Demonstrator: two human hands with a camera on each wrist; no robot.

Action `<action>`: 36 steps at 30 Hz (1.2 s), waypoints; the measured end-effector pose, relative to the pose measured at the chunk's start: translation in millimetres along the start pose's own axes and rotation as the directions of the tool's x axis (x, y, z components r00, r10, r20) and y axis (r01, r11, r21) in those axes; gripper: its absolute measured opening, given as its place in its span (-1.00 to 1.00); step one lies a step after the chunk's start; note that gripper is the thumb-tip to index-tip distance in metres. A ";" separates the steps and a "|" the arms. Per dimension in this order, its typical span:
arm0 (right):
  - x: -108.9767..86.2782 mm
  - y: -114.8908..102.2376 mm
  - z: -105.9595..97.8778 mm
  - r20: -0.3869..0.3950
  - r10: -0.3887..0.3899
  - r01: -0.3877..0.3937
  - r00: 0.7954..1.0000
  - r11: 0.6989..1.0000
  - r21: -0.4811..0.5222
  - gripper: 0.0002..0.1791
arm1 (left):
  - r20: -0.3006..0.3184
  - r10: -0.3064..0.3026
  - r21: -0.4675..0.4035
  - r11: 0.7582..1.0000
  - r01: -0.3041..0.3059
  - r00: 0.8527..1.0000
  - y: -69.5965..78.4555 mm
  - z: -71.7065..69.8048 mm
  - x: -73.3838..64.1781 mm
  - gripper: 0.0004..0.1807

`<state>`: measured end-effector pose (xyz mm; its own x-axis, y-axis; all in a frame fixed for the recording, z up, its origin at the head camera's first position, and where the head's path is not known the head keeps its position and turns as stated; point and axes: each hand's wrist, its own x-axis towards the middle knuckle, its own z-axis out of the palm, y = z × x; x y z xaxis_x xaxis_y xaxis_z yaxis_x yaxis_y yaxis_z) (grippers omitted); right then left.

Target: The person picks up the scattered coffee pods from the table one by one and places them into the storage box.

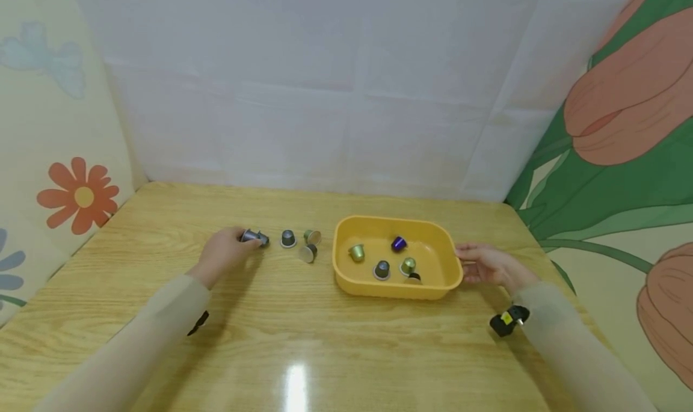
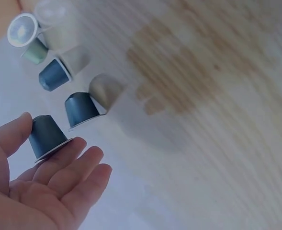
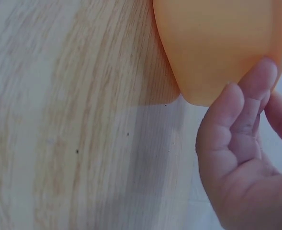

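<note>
My left hand pinches a dark blue-grey coffee capsule between thumb and fingers, its rim facing down in the left wrist view. Close beside it is another dark capsule. Farther right on the table are a dark capsule, a green capsule and a tipped capsule showing its pale lid. My right hand holds the right end of a yellow bin, its fingertips against the outer wall. Inside the bin lie several capsules, among them a purple one and a green one.
Everything stands on a wood-grain table. A white cloth hangs along its back edge. Printed floral panels rise on both sides. The bin's raised rim surrounds the capsules inside.
</note>
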<state>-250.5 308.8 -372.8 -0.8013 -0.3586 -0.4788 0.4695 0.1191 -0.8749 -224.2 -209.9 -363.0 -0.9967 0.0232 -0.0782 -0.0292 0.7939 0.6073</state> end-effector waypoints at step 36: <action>-0.1 -0.7 0.8 -0.012 0.008 -0.008 1.000 1.000 -0.008 -0.75 | 0.028 0.078 -0.178 0.981 -0.071 0.997 45.2 10.8 -10.3 -0.44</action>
<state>-250.4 308.0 -372.1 -0.8017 -0.3468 -0.4869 0.4731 0.1298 -0.8714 -214.4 -167.7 -343.3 -0.9934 0.1015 -0.0528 0.0289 0.6696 0.7422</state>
